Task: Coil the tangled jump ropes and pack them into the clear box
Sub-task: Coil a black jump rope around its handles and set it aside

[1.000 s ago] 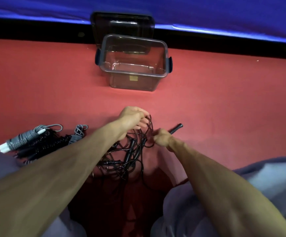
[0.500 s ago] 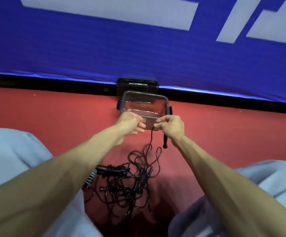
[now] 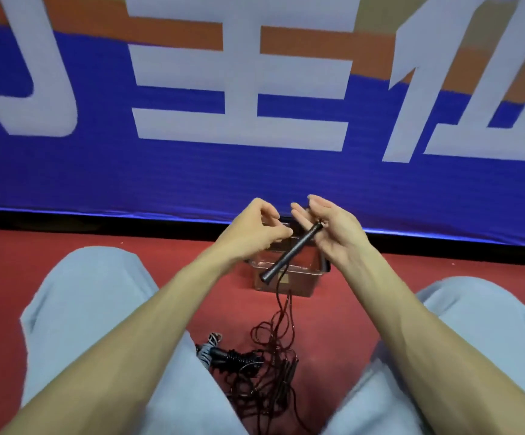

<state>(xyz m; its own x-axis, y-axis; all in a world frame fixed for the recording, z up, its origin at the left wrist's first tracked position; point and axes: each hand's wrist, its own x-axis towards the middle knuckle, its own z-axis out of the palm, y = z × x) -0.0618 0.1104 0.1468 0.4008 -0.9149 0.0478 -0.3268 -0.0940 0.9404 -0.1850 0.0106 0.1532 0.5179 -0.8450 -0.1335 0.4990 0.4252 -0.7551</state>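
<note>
My right hand (image 3: 333, 233) is raised in front of me, holding a black jump-rope handle (image 3: 289, 255) that slants down to the left. Its thin dark cord (image 3: 281, 312) hangs down to a tangled pile of rope (image 3: 264, 381) on the red floor between my knees. My left hand (image 3: 255, 230) is level with it, fingers pinched together near the handle's top; what it grips is not clear. The clear box (image 3: 305, 277) stands on the floor behind the hands, mostly hidden by them. A coiled black rope (image 3: 239, 357) lies at the left of the pile.
A grey rope bundle (image 3: 206, 350) peeks out beside my left knee. My legs in light grey trousers (image 3: 98, 309) flank the pile. A blue banner with large white characters (image 3: 239, 105) rises just behind the box.
Both hands have risen higher, lifting the handle and pulling the cord up from the pile. The handle now lies across my right palm. The camera has tilted upward.
</note>
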